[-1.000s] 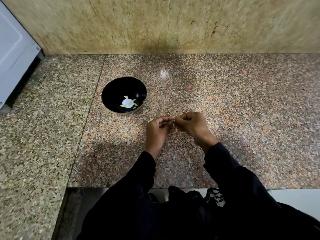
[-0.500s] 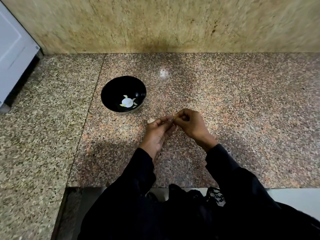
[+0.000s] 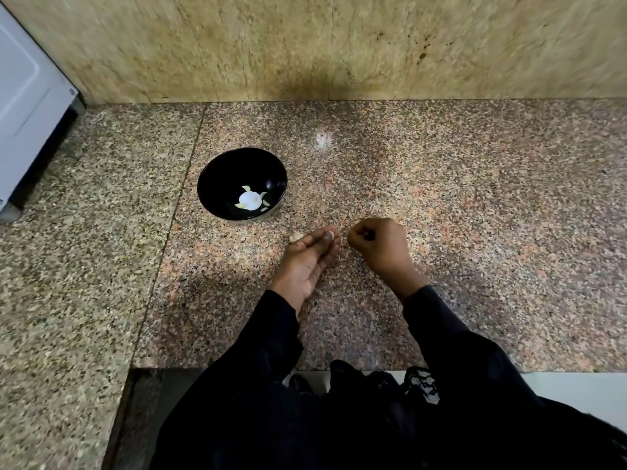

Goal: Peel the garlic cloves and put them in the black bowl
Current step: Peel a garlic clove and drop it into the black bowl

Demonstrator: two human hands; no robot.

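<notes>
The black bowl [image 3: 217,178] stands on the granite counter, left of and beyond my hands. A few pale peeled garlic cloves [image 3: 265,207] lie at its bottom, around a white spot. My left hand [image 3: 307,262] lies palm up, its thumb pressing a small pale garlic clove [image 3: 335,231] against the fingertips. My right hand [image 3: 380,247] is curled just to the right, a small gap away; thumb and forefinger pinch together as on a scrap of garlic skin, too small to see clearly. Another unpeeled clove [image 3: 296,236] lies on the counter by my left fingertips.
The counter [image 3: 475,215] runs to a stone wall [image 3: 339,45] behind. A white appliance [image 3: 23,106] stands at the far left. The counter's front edge [image 3: 339,369] is just under my dark sleeves.
My hands were joined on the clove; they have drawn apart. The left hand turned palm up and stretched forward, and the right hand pulled slightly right.
</notes>
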